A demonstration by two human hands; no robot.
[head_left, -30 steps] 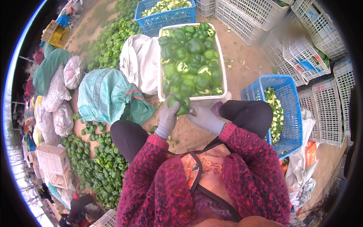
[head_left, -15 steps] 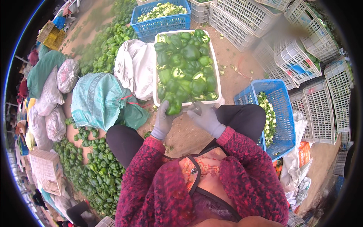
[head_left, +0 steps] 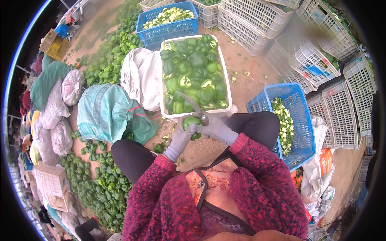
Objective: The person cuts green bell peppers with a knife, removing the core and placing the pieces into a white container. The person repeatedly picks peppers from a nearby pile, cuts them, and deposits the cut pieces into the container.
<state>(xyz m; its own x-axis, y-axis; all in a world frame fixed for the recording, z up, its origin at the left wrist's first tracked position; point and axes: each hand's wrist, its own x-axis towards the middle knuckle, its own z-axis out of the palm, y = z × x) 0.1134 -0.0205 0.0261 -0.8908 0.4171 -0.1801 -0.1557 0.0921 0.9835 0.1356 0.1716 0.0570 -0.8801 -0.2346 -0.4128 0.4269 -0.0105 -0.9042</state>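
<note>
Both my hands wear pale grey gloves and meet in front of the near edge of a white crate (head_left: 163,105). My left hand (head_left: 181,138) is closed round a green bell pepper (head_left: 191,121). In my right hand (head_left: 217,127) is a knife (head_left: 194,103), its curved blade pointing up and left over the crate. The fingers of my right hand also press against the pepper, and they hide the knife's handle. Many green bell peppers (head_left: 198,59), some with cut, pale openings, fill the white crate.
To my right stands a blue crate (head_left: 302,120) with pale green pepper cores inside. A second blue crate (head_left: 167,29) of cut pieces is beyond the white one. Whole peppers (head_left: 108,188) and a green sack (head_left: 102,110) lie to the left; stacked white crates (head_left: 249,24) stand far right.
The pepper has come from the crate's near edge down toward me, between both hands. The knife blade now shows above it. My hands have drawn closer together.
</note>
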